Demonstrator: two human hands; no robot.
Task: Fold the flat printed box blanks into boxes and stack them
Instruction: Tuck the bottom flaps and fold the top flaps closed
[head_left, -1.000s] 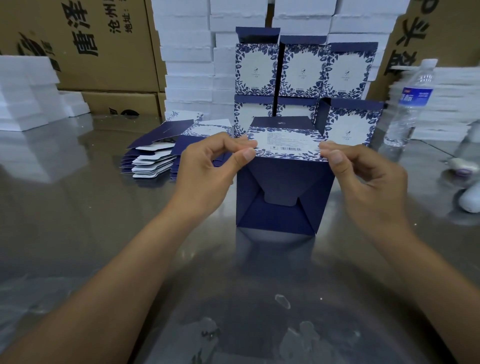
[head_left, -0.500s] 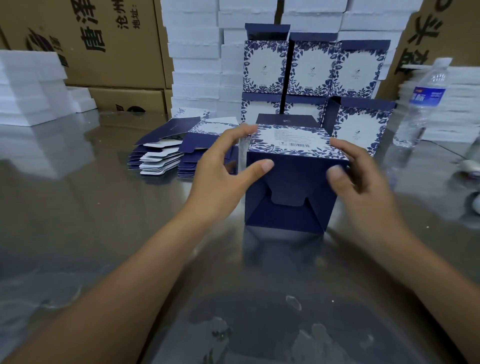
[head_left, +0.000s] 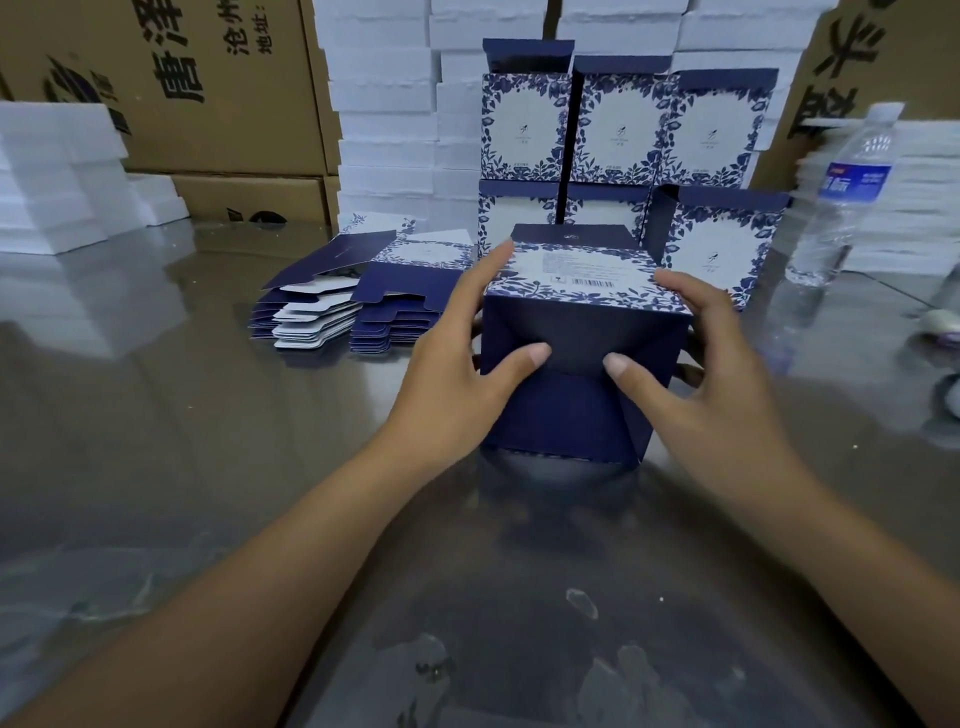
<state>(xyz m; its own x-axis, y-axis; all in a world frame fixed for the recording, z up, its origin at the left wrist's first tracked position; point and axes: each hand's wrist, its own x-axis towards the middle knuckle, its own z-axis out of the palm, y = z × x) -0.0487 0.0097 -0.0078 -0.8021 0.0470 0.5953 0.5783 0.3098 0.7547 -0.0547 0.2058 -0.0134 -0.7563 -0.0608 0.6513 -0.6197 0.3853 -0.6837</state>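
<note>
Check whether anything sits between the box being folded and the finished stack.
Nothing visible does. The box, held by the left hand and right hand, stands just before the stack; blanks lie left, the bottle right.

The box (head_left: 571, 415) stands before the stacked boxes (head_left: 618, 130), flat blanks (head_left: 395, 312) left, bottle (head_left: 841, 202) right.

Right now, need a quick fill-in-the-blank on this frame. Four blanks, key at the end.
1. The barcode is on the box's ____ face.
2. The left hand and right hand each press a ____ on its navy front.
3. The blanks lie to the box's ____.
4. The bottle stands at the far ____.
Missing words: top; thumb; left; right.
</note>
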